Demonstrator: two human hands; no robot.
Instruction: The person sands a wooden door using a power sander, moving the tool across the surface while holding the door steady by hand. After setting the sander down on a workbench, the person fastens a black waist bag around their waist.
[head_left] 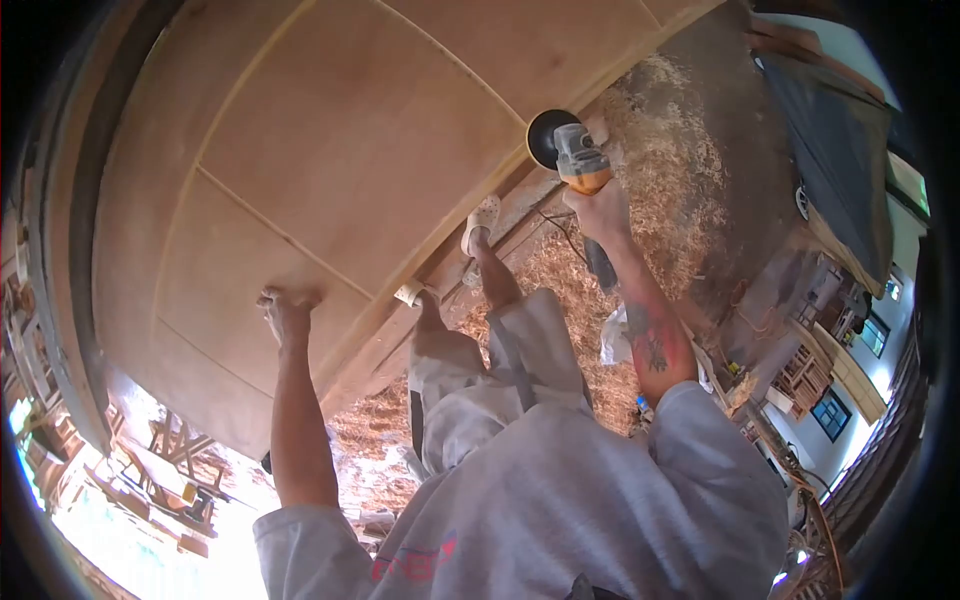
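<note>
- Shavings (pixel 672 150) everywhere on the floor, and beside them the broad panel (pixel 300 130), seams running across it!
- Right hand (pixel 603 212) is closed round the grinder (pixel 582 165), tool angling up and leftward from the fist, disc (pixel 546 138) overlapping the panel's edge in view; contact, can't tell.
- Left hand (pixel 288 308) is down on the panel, well apart from the disc, no tool visible there; how far its fingers open, can't tell.
- Right hand's clearly the nearer one to that disc.

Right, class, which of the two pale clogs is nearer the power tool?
The right-foot clog: it is close to the power tool, whereas the left-foot clog is farther off, towards the left hand.
</note>
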